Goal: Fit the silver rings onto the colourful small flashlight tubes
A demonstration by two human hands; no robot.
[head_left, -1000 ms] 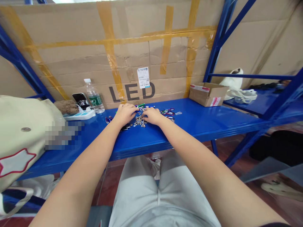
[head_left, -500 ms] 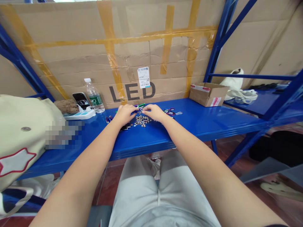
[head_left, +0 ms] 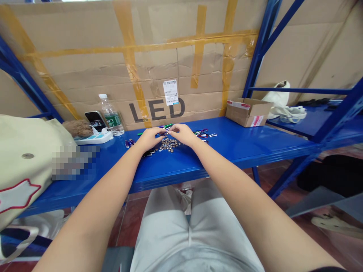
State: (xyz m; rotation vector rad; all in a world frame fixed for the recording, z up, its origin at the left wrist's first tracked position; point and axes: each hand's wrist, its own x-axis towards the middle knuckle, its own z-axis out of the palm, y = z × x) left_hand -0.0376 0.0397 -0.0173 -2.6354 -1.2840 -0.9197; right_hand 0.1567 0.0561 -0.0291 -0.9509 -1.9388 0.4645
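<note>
My left hand [head_left: 150,138] and my right hand [head_left: 182,133] meet at the fingertips over the blue table. Both have fingers bent in a pinch. Whatever small piece is between them is too small to make out. Just below the fingertips lies a pile of small round silvery discs [head_left: 169,145], like button cells. Green and purple metal tubes [head_left: 167,126] lie behind the hands. By my left wrist are blue-purple tubes [head_left: 129,143] and dark tubes [head_left: 149,152], partly covered by the hand. Coloured carabiner clips [head_left: 202,133] lie right of my right hand.
A water bottle [head_left: 111,116], a phone [head_left: 95,121] and a white power strip [head_left: 95,139] stand at the back left. A cream bag [head_left: 31,139] covers the left end. An open cardboard box [head_left: 246,112] sits back right, against the large carton [head_left: 159,71] behind the table.
Both hands stay together above the discs, with only slight finger movement. The whole view has shifted a little; nothing on the table has visibly moved.
</note>
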